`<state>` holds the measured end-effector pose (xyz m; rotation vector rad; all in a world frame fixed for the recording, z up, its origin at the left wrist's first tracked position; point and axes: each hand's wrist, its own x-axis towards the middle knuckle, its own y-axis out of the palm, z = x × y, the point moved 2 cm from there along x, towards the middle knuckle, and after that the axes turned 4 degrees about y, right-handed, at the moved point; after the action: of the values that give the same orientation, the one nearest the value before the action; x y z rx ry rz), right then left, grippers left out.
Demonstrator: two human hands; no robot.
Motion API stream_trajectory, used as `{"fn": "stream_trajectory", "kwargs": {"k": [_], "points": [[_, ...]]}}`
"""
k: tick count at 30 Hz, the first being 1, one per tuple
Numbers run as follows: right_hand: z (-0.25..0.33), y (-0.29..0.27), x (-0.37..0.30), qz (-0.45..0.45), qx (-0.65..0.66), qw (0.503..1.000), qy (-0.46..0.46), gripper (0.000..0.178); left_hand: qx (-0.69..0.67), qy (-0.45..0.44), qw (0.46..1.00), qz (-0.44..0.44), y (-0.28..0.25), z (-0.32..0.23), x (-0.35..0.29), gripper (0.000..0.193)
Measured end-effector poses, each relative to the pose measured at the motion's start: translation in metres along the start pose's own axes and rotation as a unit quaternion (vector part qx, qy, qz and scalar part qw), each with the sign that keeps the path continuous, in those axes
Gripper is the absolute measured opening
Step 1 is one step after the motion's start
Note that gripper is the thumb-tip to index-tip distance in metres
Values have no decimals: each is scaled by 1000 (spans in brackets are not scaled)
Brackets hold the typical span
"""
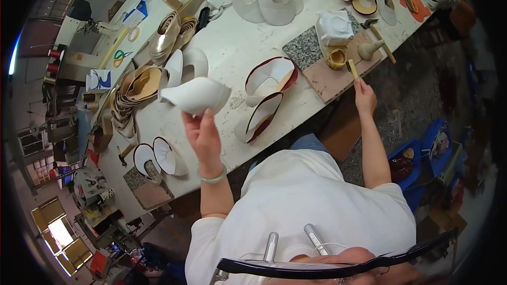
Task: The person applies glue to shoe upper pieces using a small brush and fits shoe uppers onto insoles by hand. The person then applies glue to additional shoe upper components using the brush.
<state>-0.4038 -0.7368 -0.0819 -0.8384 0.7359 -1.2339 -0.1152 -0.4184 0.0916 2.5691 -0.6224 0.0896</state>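
Spanning counter: long white-topped counter (229, 60), near left to far right.
Board: brown rectangular board (325, 85) at right, bearing an amber-crusted round pot (336, 62).
Rimmed shells: two white curved shells with dark-red rims (265, 74), between the hands, seemingly further along.
Held shell: plain white curved shell (195, 95), gripped in the left hand (204, 136) above the counter; apparently unfinished, no dark-red rim showing.
Stick: slim yellow stick-shaped tool (353, 68), pinched by the right hand (365, 98) near the pot.
Print: too small to read.

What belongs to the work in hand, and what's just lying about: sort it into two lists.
In use:
- white shoe upper, in the left hand
- yellow tool, in the right hand
- probably the stained pot near that tool

Apparently lying about:
- green-handled scissors
- tape roll
- far-left hammer
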Motion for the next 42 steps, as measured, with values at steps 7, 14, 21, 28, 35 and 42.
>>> {"fn": "stream_trajectory", "kwargs": {"k": [7, 14, 21, 28, 35, 42], "points": [[20, 32, 65, 71, -189, 977, -65, 31, 3, -176, 958, 227, 95, 98, 11, 44], [9, -1, 34, 93, -150, 983, -46, 24, -54, -355, 900, 246, 110, 222, 16, 52], [65, -48, 4, -29, -29, 996, -80, 20, -79, -316, 893, 311, 156, 204, 6, 54], [71, -66, -16, -65, 97, 984, -133, 22, -155, -334, 881, 297, 158, 173, 10, 51], [76, -70, -27, -79, 155, 969, -176, 24, -239, -415, 854, 203, 145, 175, 22, 34], [60, -47, -36, 50, 313, 941, -120, 39, -407, -512, 753, 69, 137, 186, 23, 33]]}}
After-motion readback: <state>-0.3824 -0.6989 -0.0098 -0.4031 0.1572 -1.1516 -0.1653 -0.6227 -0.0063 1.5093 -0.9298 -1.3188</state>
